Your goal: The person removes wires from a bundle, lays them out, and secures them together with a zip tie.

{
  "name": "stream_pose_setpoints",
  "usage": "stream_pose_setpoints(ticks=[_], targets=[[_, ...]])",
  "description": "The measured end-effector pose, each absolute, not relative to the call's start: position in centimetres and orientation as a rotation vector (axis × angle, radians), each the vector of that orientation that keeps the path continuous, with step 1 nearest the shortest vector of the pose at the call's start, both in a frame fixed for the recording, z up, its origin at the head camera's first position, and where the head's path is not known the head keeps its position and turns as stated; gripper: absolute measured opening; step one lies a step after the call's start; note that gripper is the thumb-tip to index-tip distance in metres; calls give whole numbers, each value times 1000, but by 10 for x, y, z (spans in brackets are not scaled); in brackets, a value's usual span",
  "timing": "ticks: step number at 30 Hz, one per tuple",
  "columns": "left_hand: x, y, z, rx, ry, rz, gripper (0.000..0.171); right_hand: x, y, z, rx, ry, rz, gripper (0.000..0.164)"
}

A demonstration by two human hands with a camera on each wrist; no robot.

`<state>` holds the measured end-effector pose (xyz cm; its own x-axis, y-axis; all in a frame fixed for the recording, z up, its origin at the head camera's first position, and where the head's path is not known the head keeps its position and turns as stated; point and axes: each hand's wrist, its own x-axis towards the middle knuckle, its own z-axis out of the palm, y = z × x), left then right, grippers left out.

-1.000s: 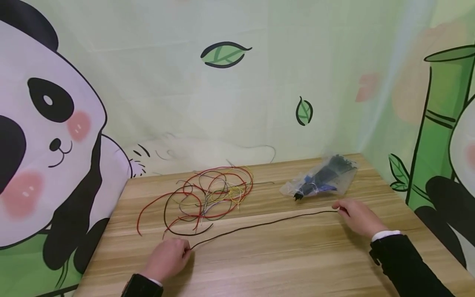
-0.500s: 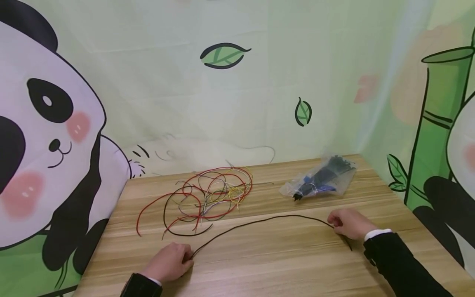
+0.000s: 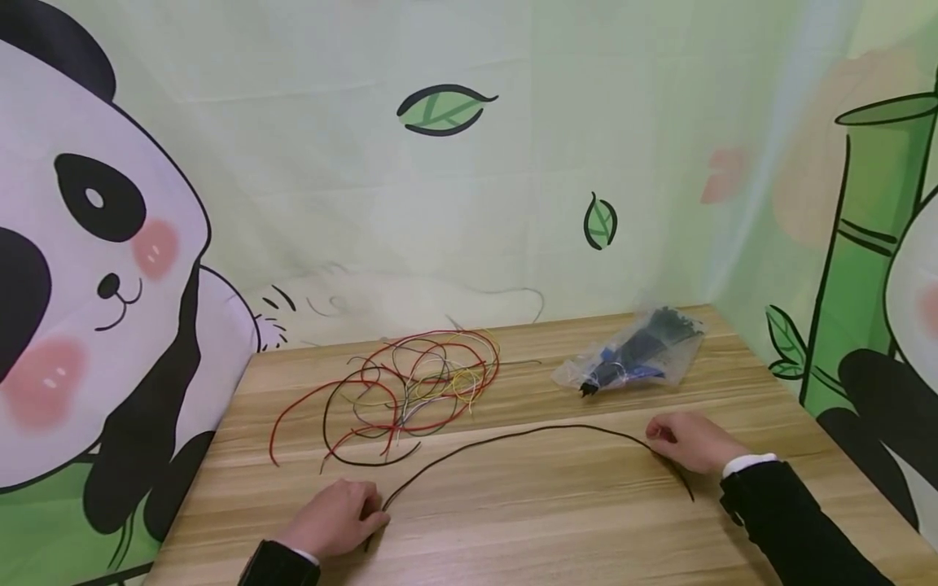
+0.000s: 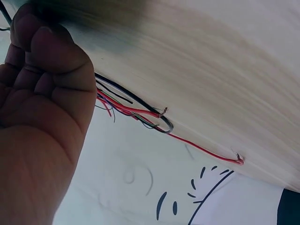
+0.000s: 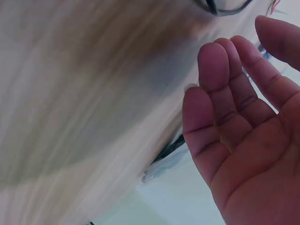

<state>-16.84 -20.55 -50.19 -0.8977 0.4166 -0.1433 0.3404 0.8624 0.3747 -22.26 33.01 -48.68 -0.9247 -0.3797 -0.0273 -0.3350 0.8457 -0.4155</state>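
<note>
A thin black wire lies on the wooden table in a wide arc. At its left end my left hand rests low over the table, its thumb overlapping the wire while the index finger stands apart from the thumb. The wire's tip shows just below that hand. In the left wrist view the other fingers are bent. My right hand hovers over the wire's right stretch, and the wire's end pokes out below it. Loosely bent fingers with nothing between them show on this hand in the right wrist view.
Behind the black wire lies a loose tangle of red, black, yellow and white wires. A clear plastic bag of black strips stands at the back right. A printed panda cloth borders the table.
The wire went from a nearly straight line between the hands to an arc. My right hand moved slightly left and let go of it; its left tip now shows below my left hand.
</note>
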Motion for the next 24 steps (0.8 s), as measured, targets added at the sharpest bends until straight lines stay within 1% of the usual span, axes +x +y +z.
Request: stream_pose_setpoints(ticks=[6, 10, 14, 19, 21, 24], targets=[[-170, -202, -499, 566, 2840, 533, 21, -223, 322, -475, -541, 2948, -626, 15], [-177, -195, -491, 608, 2943, 555, 19, -226, 306, -462, -544, 2955, -609, 18], [-189, -178, -474, 626, 3037, 647, 15, -234, 276, -447, -605, 2964, -610, 14], [-207, -150, -455, 616, 3011, 866, 17, -241, 225, -436, -743, 2954, -647, 4], [-214, -139, -452, 597, 2991, 947, 17, -243, 204, -434, -803, 2960, -636, 6], [-227, -122, -453, 480, 2946, 1125, 17, -245, 174, -436, -863, 2998, -583, 14]])
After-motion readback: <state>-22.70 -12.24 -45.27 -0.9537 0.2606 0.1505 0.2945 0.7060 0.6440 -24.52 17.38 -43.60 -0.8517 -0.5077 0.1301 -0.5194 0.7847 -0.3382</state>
